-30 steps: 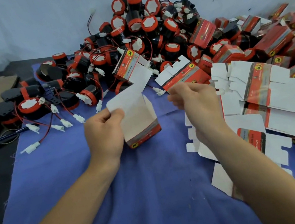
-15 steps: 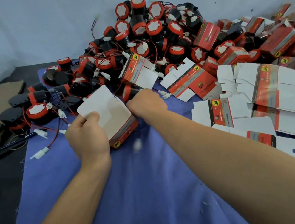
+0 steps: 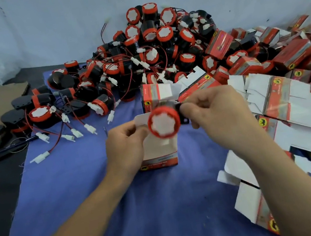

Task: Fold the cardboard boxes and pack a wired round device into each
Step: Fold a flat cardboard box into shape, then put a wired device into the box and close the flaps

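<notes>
Fingers [image 3: 194,108] of the right hand [image 3: 220,114] pinch a red-rimmed round device [image 3: 163,121] just above the open top of an upright box [image 3: 159,156], which the left hand [image 3: 124,146] grips at its flap. Bare blue cloth [image 3: 146,213] reaches the near edge. The device heap [image 3: 150,46] crowds behind, and flat cartons [image 3: 293,106] lie to the right. Box print is too blurred to read.

One folded box [image 3: 160,154] stands upright, top flap open, white inside, with a red printed band at its base. A round device [image 3: 163,121], black-bodied with a red rim and white face, sits tilted at its mouth. Further wired devices [image 3: 149,42] are heaped behind, and flat boxes [image 3: 284,99] are stacked to the right.
</notes>
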Motion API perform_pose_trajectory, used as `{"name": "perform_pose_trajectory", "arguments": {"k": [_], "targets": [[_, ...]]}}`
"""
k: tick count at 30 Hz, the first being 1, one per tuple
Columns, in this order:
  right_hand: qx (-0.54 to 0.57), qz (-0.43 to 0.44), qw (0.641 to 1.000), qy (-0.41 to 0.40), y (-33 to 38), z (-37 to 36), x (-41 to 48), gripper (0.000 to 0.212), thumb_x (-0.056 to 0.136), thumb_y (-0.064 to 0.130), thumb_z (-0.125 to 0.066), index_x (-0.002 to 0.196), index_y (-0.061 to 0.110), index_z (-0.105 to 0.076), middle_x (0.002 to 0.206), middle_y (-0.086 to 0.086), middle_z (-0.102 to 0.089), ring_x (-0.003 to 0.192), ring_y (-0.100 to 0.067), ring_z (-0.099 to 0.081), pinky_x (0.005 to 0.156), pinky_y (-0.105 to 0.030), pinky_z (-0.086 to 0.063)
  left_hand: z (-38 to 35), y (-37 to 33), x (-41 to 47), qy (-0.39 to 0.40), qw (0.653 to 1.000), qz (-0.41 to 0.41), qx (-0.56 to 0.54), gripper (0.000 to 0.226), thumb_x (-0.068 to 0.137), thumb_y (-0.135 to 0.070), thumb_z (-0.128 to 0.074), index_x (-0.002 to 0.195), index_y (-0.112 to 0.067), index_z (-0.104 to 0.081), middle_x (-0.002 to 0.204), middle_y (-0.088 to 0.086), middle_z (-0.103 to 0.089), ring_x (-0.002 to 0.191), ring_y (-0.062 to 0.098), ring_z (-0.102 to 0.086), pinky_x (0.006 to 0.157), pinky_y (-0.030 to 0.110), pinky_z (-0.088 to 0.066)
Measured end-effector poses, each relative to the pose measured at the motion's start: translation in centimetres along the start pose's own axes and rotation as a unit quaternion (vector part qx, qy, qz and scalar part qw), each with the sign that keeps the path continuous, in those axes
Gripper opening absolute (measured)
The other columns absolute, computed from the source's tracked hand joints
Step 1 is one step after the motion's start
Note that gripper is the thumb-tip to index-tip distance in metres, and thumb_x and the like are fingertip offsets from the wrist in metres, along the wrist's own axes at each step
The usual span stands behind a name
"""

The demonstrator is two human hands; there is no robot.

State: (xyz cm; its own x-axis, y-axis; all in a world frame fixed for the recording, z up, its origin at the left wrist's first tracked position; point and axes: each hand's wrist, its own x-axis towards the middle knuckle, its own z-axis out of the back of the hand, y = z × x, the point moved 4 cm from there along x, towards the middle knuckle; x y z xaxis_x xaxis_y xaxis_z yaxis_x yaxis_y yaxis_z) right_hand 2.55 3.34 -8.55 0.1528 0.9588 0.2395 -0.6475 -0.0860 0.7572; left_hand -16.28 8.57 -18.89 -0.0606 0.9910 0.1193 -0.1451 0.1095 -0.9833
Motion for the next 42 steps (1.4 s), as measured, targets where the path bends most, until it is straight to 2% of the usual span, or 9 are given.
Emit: {"name": "perform_pose_trajectory", "arguments": {"k": [4,6,11,15,22,27,30,34,42], "targets": [[-0.020,-0.016,1.000,0.009,-1.0,-1.3,-1.2,0.026,0.090,0.022,-0.074,0.065,0.021,-0.070,0.048,0.012,-0.060,0.044,-0.004,-0.051,0.044,-0.015,-0.037,-0.5,-0.3,-0.6,0.028,0.998,0.023,-0.051,0.025,0.085,-0.042,-0.066,0.079,-0.024,-0.082,0.078,0.007,-0.078,0.072,0.017,-0.069,0.071,0.047,-0.057],[-0.072,-0.022,0.997,-0.014,-1.4,-2.3,-1.7,0.025,0.092,0.030,-0.069,0.069,0.021,-0.071,0.057,0.006,-0.066,0.056,-0.011,-0.060,0.057,-0.031,-0.051,-0.8,-0.4,-0.9,0.034,0.997,0.026,-0.070,0.023,0.084,-0.040,-0.064,0.081,-0.029,-0.084,0.082,0.002,-0.080,0.075,0.013,-0.071,0.072,0.037,-0.058],[-0.219,0.042,0.966,-0.129,-0.9,-4.9,-2.9,0.027,0.094,0.028,-0.057,0.071,0.020,-0.069,0.069,0.000,-0.066,0.068,-0.023,-0.040,0.076,-0.039,-0.035,-1.2,-0.7,-1.7,0.051,0.994,0.004,-0.100,0.029,0.090,-0.030,-0.056,0.087,-0.024,-0.084,0.092,0.003,-0.081,0.090,0.019,-0.077,0.076,0.025,-0.060],[-0.361,0.055,0.928,-0.073,-1.9,-6.1,-2.5,0.024,0.089,0.031,-0.055,0.082,0.025,-0.077,0.092,0.003,-0.053,0.094,-0.025,-0.046,0.090,-0.039,-0.024,-1.6,-1.0,-2.3,0.056,0.994,-0.028,-0.092,0.028,0.091,-0.022,-0.056,0.090,-0.017,-0.084,0.093,0.003,-0.081,0.094,0.025,-0.077,0.082,0.033,-0.061],[-0.375,-0.009,0.926,-0.050,-2.2,-7.1,-2.0,0.024,0.087,0.033,-0.055,0.086,0.023,-0.077,0.098,0.001,-0.060,0.100,-0.028,-0.049,0.097,-0.043,-0.024,-1.0,-1.7,-3.2,0.058,0.993,-0.103,-0.007,0.069,0.074,-0.008,-0.064,0.131,-0.047,-0.059,0.107,-0.015,-0.077,0.096,0.010,-0.073,0.079,0.014,-0.054],[-0.299,0.098,0.940,-0.135,-1.4,-4.6,-3.0,0.021,0.088,0.031,-0.061,0.077,0.021,-0.077,0.084,0.006,-0.071,0.092,-0.024,-0.057,0.106,-0.040,-0.027,-1.1,-1.4,-3.0,0.043,0.992,-0.099,0.070,0.081,0.082,0.001,-0.071,0.136,-0.055,-0.046,0.103,-0.033,-0.070,0.094,-0.005,-0.068,0.072,0.004,-0.048],[-0.244,0.071,0.944,-0.210,-1.8,-1.4,-2.8,0.011,0.088,0.032,-0.063,0.090,0.022,-0.066,0.089,0.006,-0.066,0.098,-0.025,-0.057,0.105,-0.040,-0.029,-1.2,-1.2,-2.6,0.050,0.993,-0.078,0.076,0.081,0.075,-0.012,-0.071,0.131,-0.064,-0.043,0.105,-0.025,-0.072,0.094,-0.004,-0.067,0.069,0.005,-0.048],[-0.186,-0.070,0.971,-0.133,-4.5,0.1,-1.9,0.012,0.097,0.039,-0.057,0.099,0.027,-0.061,0.080,0.005,-0.060,0.081,-0.026,-0.054,0.072,-0.036,-0.036,-1.3,-0.9,-2.5,0.043,0.992,-0.077,0.085,0.076,0.071,-0.020,-0.065,0.127,-0.066,-0.043,0.109,-0.021,-0.070,0.095,-0.003,-0.066,0.070,0.003,-0.046],[-0.002,0.087,0.995,-0.044,-0.9,-2.6,-3.8,0.007,0.080,0.028,-0.077,0.074,0.026,-0.073,0.069,0.012,-0.068,0.065,-0.010,-0.061,0.059,-0.015,-0.044,-1.6,-0.3,-2.5,0.038,0.992,-0.093,0.083,0.069,0.077,-0.018,-0.068,0.127,-0.061,-0.050,0.110,-0.029,-0.069,0.101,-0.004,-0.067,0.076,0.008,-0.051]]}}
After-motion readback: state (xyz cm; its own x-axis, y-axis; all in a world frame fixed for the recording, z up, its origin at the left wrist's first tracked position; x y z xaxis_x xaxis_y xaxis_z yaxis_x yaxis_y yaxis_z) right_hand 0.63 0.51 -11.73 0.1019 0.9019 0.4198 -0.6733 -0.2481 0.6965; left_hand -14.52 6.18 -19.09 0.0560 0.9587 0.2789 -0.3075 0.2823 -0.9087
